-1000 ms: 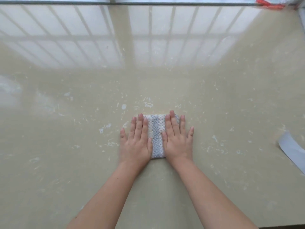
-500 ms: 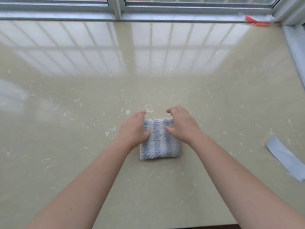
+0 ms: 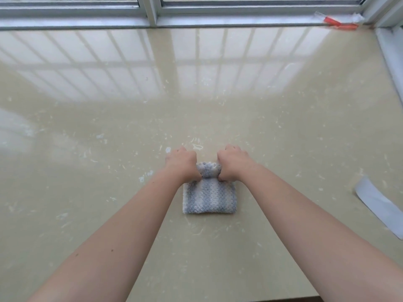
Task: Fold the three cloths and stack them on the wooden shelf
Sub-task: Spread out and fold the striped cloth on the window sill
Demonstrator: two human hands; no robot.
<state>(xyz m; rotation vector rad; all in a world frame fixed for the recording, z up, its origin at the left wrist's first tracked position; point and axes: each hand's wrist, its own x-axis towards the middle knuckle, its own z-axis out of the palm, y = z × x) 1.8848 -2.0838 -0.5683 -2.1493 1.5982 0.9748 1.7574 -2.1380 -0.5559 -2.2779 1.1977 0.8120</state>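
One small folded cloth (image 3: 209, 198), grey-blue and white striped with a bumpy weave, lies on the glossy beige counter (image 3: 109, 171) in the middle of the view. My left hand (image 3: 182, 164) grips its far left corner and my right hand (image 3: 233, 163) grips its far right corner. Both hands pinch the far edge and lift it, so that edge bunches up between them. The near part of the cloth still rests flat. No other cloth and no wooden shelf are in view.
A window frame (image 3: 152, 16) runs along the counter's far edge. A red and white object (image 3: 340, 22) lies at the far right corner. A pale grey strip (image 3: 379, 205) lies on the counter at the right. The counter's near edge is at the bottom.
My hands went from pressing flat on the cloth to gripping its far corners. The far edge is now lifted and bunched. The view has tilted up toward the window.
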